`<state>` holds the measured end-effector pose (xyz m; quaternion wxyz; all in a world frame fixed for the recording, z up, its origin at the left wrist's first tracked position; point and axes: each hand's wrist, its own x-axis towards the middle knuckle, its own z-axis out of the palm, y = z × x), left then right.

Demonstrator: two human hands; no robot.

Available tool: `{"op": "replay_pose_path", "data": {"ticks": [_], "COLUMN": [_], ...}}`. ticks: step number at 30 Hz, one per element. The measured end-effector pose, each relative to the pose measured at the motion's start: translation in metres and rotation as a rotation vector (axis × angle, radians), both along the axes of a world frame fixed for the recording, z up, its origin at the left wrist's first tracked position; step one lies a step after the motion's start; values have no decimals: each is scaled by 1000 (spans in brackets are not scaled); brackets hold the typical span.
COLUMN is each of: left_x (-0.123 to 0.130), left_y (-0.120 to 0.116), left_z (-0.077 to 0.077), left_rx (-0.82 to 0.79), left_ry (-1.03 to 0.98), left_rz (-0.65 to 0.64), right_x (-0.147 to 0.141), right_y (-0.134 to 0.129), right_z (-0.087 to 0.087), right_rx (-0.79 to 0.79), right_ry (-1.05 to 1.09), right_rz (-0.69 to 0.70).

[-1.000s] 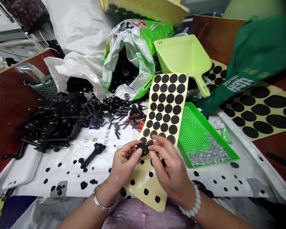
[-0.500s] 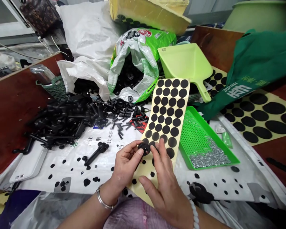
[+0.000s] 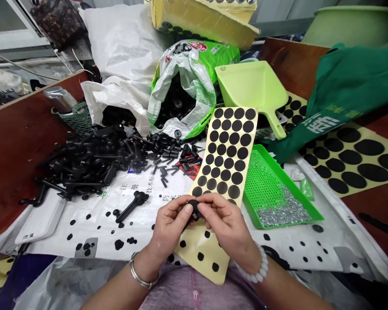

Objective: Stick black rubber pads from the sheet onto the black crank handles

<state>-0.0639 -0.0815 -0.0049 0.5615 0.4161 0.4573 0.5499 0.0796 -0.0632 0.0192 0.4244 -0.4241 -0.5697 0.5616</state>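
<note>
Part (image 3: 194, 206) between both hands' fingertips | change: right hand (image 3: 228, 224) has just closed back on it beside left hand (image 3: 168, 224), so both pinch it | dotted sheet (image 3: 191, 245) beneath and beyond hands | right of right hand: tray (image 3: 257, 183), metal bits (image 3: 284, 211) inside | beyond left hand: open sack (image 3: 210, 62), black pieces (image 3: 177, 104) inside

A smooth, shiny, silver-coloured metal bangle (image 3: 134, 271) circles the wrist of the bare left hand (image 3: 168, 226). On the wrist of the bare right hand (image 3: 228, 228) is a bracelet of round, milky white beads (image 3: 263, 268). Both forearms are uncovered. The torso wears a creased, mauve-purple garment with a slight sheen (image 3: 171, 288), a pink zip (image 3: 195, 294) running down its front.
</note>
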Motion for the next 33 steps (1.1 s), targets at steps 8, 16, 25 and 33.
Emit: {"op": "replay_pose_path", "data": {"ticks": [8, 16, 25, 33], "left_x": [-4, -19, -111, -139], "left_y": [2, -15, -14, -41], "left_z": [12, 9, 5, 13], "left_rx": [-30, -59, 0, -202], "left_ry": [36, 218, 1523, 1105], "left_rz": [5, -65, 294, 403], "right_x": [-2, 1, 24, 40], "right_y": [-6, -10, -5, -4], "right_z": [-9, -7, -9, -17], "right_rx": [240, 330, 394, 382], "right_ry": [-253, -248, -262, -315], "right_rz": [1, 201, -41, -115]}}
